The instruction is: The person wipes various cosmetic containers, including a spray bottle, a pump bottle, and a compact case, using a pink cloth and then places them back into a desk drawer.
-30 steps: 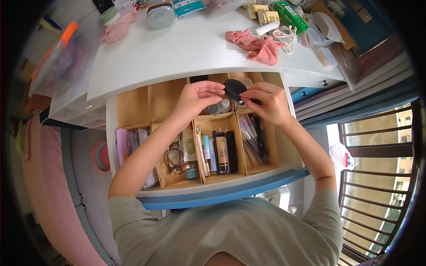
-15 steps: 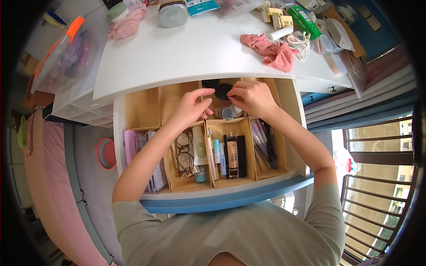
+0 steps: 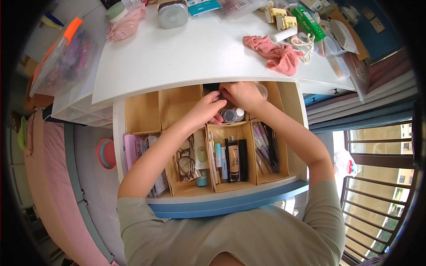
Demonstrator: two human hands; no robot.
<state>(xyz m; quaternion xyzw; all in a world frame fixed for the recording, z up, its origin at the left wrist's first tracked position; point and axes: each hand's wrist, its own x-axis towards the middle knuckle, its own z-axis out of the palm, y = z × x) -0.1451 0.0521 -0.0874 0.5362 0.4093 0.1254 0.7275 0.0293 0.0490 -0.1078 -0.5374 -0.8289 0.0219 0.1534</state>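
Note:
Both hands are over the back middle compartment of an open drawer (image 3: pixel 239 201). My right hand (image 3: pixel 245 95) is bent downward with its fingers closed; its fingertips, and anything in them, are hidden. Right beside it, my left hand (image 3: pixel 205 109) has thumb and fingers curved but apart, its index fingertip close to the right fingers. Part of a black round piece (image 3: pixel 212 86) shows behind the hands. A small clear jar with a grey lid (image 3: pixel 229 116) and a white-capped jar (image 3: pixel 240 114) lie just in front. A clear round rim (image 3: pixel 263 91) shows beyond my right hand.
Tan dividers (image 3: pixel 182 104) split the drawer. Front sections hold glasses (image 3: pixel 184 162), a green-lidded jar (image 3: pixel 202 178), makeup tubes (image 3: pixel 233 160) and slim brushes or pencils (image 3: pixel 265 146). The white desktop (image 3: pixel 177 57) overhangs the back, carrying a pink cloth (image 3: pixel 284 60) and boxes.
My right hand has shifted left and down, and the black disc at its fingertips is now mostly covered. My left hand has moved right, close against it.

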